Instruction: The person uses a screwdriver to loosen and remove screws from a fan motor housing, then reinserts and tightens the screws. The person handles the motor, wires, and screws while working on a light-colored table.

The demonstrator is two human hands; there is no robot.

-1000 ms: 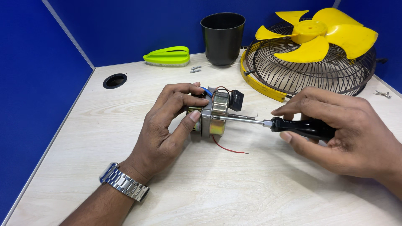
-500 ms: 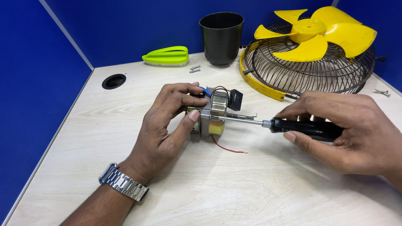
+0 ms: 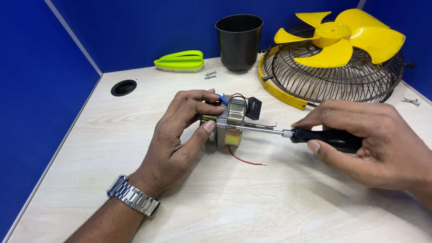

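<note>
While the left hand point(image 3: 180, 135) grips the motor point(image 3: 229, 123), the right hand point(image 3: 373, 144) holds a screwdriver point(image 3: 315, 135) near the fan guard point(image 3: 333, 76).

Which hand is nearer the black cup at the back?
Left. The left hand grips the motor below the black cup; the right hand holds the screwdriver farther right.

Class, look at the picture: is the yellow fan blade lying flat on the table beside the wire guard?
No, the yellow fan blade rests on top of the wire guard, not on the table.
</note>
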